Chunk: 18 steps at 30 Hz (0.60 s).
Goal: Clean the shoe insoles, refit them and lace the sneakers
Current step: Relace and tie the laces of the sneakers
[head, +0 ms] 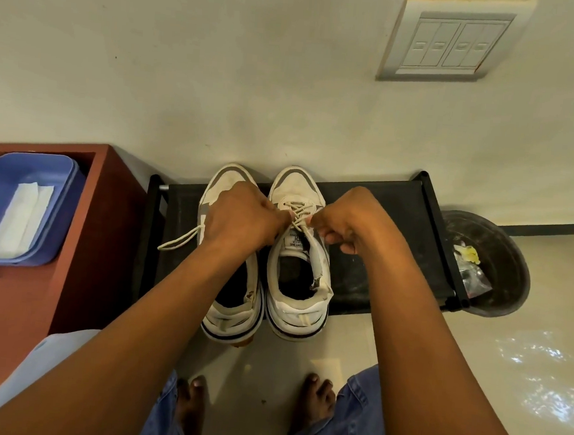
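Two white and grey sneakers stand side by side on a black shoe rack [400,205], toes toward the wall. The right sneaker [294,283] has its cream lace [298,214] crossed through the lower eyelets, and its tongue stands up. My left hand [244,214] and my right hand [347,222] each pinch one end of that lace and pull it sideways over the eyelets. My left hand and forearm cover most of the left sneaker [233,309]. A loose lace end [179,239] trails off the left sneaker to the left. Both shoe openings look dark inside.
A red-brown cabinet [81,235] at the left carries a blue plastic tub [57,199] with folded white tissue [21,217]. A dark bin [495,254] with rubbish stands right of the rack. The wall is just behind the shoes. My bare feet [315,401] stand on pale floor tiles.
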Motion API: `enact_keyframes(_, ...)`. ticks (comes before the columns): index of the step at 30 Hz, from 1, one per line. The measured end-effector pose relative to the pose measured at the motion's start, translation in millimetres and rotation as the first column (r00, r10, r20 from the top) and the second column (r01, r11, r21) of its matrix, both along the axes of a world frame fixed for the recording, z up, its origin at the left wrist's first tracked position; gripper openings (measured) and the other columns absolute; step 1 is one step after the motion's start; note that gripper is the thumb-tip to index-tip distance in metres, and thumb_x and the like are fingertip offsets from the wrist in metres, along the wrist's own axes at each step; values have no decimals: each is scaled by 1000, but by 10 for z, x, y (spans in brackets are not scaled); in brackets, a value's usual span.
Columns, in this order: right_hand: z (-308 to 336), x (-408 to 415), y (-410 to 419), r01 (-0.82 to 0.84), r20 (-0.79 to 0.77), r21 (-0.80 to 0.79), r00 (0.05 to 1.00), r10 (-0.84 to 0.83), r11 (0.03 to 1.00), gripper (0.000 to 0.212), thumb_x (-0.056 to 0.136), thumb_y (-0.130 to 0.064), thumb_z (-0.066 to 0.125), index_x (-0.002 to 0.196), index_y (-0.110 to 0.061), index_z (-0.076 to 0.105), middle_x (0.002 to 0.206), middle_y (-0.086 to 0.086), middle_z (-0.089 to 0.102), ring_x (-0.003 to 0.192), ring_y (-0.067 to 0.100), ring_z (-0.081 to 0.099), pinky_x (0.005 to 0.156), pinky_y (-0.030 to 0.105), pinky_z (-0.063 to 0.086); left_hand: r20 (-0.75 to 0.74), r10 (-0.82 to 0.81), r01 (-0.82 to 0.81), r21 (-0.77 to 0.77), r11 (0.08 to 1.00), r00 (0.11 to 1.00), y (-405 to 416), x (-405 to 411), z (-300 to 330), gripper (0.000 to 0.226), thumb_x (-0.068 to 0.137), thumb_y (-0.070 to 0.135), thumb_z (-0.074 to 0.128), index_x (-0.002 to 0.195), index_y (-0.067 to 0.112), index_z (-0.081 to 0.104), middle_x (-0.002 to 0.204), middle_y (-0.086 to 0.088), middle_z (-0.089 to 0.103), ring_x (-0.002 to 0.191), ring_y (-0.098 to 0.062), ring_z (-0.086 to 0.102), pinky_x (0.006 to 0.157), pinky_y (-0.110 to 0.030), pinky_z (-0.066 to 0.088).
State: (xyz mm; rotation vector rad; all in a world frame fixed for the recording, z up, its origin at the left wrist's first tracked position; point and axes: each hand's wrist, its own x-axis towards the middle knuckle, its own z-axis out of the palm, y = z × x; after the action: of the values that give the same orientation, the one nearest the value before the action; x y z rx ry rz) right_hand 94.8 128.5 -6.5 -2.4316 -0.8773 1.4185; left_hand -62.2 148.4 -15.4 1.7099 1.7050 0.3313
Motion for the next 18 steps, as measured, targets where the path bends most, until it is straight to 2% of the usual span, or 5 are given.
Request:
enact_keyframes(4,135,-47,-29,68,-63,190,996,-57,979,16,86,-16,72,95,-3,73,92,10,75,73,16,61,51,24,41,194,100,-86,-77,993,976,-15,8,12,24,82,40,79,68,20,78,56,1,71,47,-14,59,61,-33,56)
enact_keyframes(8,175,-73,-86,229,-233,364,961,-150,903,7,84,-6,70,91,-4,71,87,14,78,67,17,60,51,24,39,358,247,-182,-205,962,900,-18,25,34,19,84,30,80,75,14,78,69,-7,76,57,-16,64,43,-20,42)
enact_keyframes(12,207,-90,-90,284,-325,370,932,-163,885,19,93,-12,69,108,0,70,91,12,78,74,19,63,77,36,57,501,382,-212,-363,907,777,-32,45,72,13,86,17,80,80,6,75,79,-15,75,57,-14,62,41,-18,41)
enact_keyframes(14,206,-92,-99,308,-356,361,918,-175,880,20,93,-11,70,108,1,70,90,13,78,76,20,63,88,41,58,540,410,-199,-406,892,735,-42,54,83,8,86,11,79,82,6,75,77,-13,73,52,-10,60,41,-17,41)
enact_keyframes(18,201,-82,-99,329,-384,349,904,-187,877,18,92,-8,70,109,-1,71,85,11,77,75,20,66,88,42,59,597,441,-183,-444,877,670,-51,74,110,3,88,5,76,88,2,74,74,-10,71,50,-8,60,45,-17,49)
